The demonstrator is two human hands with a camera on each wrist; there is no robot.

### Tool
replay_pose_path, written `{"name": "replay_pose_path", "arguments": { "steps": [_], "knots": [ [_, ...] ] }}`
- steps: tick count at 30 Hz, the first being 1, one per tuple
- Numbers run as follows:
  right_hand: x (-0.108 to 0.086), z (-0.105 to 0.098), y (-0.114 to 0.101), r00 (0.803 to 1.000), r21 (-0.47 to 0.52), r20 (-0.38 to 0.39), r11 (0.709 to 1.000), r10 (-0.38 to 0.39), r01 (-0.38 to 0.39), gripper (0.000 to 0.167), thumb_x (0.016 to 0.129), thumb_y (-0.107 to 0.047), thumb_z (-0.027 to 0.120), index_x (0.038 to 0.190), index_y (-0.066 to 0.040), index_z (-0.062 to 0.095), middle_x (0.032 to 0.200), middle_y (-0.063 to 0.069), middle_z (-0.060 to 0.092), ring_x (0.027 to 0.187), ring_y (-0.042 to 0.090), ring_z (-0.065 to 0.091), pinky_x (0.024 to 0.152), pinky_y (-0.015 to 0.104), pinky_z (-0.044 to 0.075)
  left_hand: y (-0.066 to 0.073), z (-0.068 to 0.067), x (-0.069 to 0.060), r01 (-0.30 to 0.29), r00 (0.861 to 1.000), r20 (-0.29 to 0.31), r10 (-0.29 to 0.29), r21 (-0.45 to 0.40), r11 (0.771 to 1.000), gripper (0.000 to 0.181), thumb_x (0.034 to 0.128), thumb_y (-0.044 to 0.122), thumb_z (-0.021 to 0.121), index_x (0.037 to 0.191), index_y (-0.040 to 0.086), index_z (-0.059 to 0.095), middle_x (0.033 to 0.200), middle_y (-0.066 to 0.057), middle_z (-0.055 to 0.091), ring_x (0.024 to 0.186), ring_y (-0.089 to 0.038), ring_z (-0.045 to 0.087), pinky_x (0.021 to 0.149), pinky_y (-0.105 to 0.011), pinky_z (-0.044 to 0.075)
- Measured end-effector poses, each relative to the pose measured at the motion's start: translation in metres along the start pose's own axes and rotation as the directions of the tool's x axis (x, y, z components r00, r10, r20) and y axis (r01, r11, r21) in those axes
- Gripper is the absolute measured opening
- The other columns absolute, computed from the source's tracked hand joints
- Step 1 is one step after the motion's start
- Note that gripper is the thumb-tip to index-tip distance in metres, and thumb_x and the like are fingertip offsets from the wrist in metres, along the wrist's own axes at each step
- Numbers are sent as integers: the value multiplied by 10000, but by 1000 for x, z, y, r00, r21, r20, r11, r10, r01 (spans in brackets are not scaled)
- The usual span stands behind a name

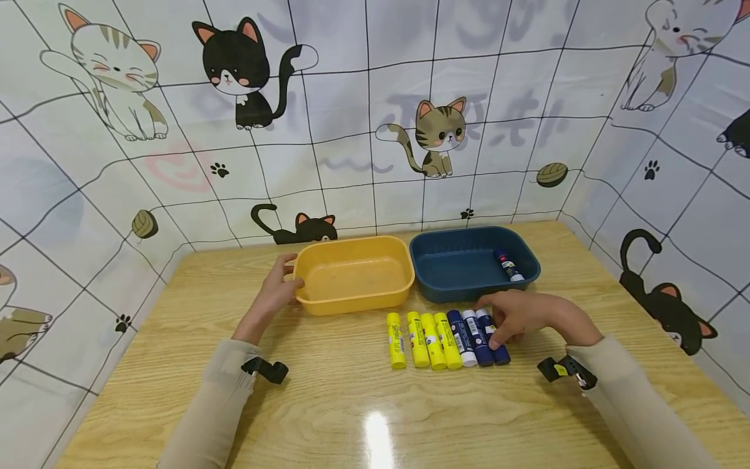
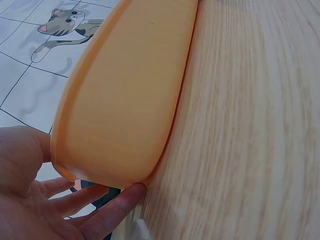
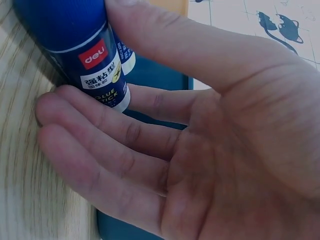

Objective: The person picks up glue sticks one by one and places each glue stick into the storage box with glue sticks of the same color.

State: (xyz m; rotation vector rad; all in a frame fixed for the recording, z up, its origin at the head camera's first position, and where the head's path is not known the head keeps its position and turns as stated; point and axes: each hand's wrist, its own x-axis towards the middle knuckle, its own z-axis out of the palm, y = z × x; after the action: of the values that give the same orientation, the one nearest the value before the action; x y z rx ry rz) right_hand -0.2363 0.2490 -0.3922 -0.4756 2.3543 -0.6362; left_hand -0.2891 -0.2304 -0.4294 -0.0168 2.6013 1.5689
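Note:
My left hand [image 1: 274, 290] grips the left end of a yellow plastic bin [image 1: 351, 306], thumb over the rim and fingers along the outside wall [image 2: 125, 100]. My right hand [image 1: 524, 314] pinches the rightmost dark blue glue stick [image 1: 502, 355] lengthwise, with the thumb near its cap and the index finger by the white end. In the right wrist view that glue stick [image 3: 92, 60] shows a red label patch, and the other fingers extend beside it. To its left lies a row of several glue sticks, with blue ones [image 1: 459, 332] beside yellow ones [image 1: 432, 340].
A dark blue bin [image 1: 451, 286] stands right of the yellow one, with one blue glue stick [image 1: 508, 266] inside. Both are on a wooden table [image 1: 328, 404]. Behind and beside it hangs a white cat-print sheet [image 1: 346, 130].

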Motion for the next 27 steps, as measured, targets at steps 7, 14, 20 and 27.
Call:
{"name": "replay_pose_path", "arguments": {
  "steps": [7,14,20,27],
  "knots": [
    [0,1,-1,1000,-17,-10,1000,-6,5,721,802,-202,884,1400,-19,523,853,39,610,696,172,594,627,312,559,-1,0,1,4,1000,3,-4,14,1000,686,1004,92,516,1627,143,233,1576,-257,412,1169,-391,645,719,-278,614],
    [-2,0,-3,1000,-36,-13,999,-13,12,723,790,-186,892,1385,-26,515,855,43,621,685,186,607,636,327,564,0,-1,0,4,1000,3,-4,16,1000,686,1003,91,517,1625,134,232,1576,-261,411,1171,-394,641,716,-275,613],
    [-2,-1,-3,1000,-45,-12,999,4,-5,683,773,-187,907,1322,-66,519,895,48,619,722,173,603,648,316,576,0,0,0,0,1000,6,0,18,1000,686,1006,92,512,1628,134,225,1579,-261,406,1171,-391,642,720,-278,613],
    [-4,-2,-5,999,-78,-28,996,-34,32,620,760,-177,917,1222,-96,512,880,37,628,729,157,595,632,287,557,-1,0,0,-6,1000,6,5,13,1000,683,1006,93,513,1626,138,230,1566,-260,418,1167,-396,642,717,-278,614]
  ]
}}
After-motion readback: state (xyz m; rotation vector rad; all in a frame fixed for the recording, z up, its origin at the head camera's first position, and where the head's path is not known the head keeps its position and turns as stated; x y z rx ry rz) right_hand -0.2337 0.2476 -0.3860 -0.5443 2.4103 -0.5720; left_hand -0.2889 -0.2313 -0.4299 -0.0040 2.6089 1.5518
